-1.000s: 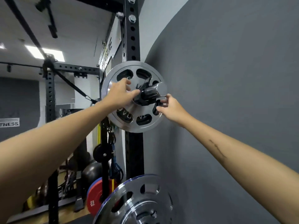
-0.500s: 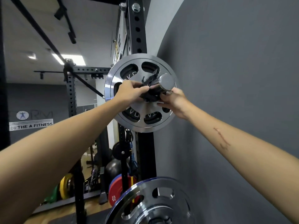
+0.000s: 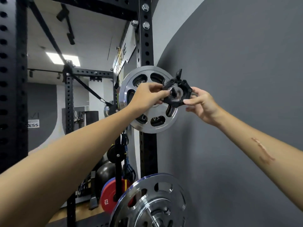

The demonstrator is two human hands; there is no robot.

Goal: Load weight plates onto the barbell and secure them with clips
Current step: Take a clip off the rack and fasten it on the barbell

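1. Far L: black rack upright (image 3: 13, 95) w/ rows of holes; ceiling light panel (image 3: 63, 58) behind.
2. Lower L-centre: red plate (image 3: 109, 196) stored low on rack, marked "25"; dark ball (image 3: 105, 171) above it.
3. Centre-L: left hand (image 3: 146, 97), arm reaching up from lower L; fingers (image 3: 158, 91) pinched on L edge of clip (image 3: 177, 94).
4. Centre: silver weight plate (image 3: 148, 102) w/ oval cut-outs, loaded on barbell sleeve (image 3: 175, 92), in front of black rack post (image 3: 146, 46).
5. Clip: black collar, ringed around sleeve tip, lever sticking up & R; sits out at sleeve end; gap to plate face not clear.
6. Centre-R: right hand (image 3: 202, 105), grip pressed on clip's R & lower edge, thumb along bottom.
7. Bottom centre: 2nd silver plate (image 3: 154, 202) on lower peg, near grey wall (image 3: 237, 79).
8. R: forearm w/ long reddish mark (image 3: 263, 150).
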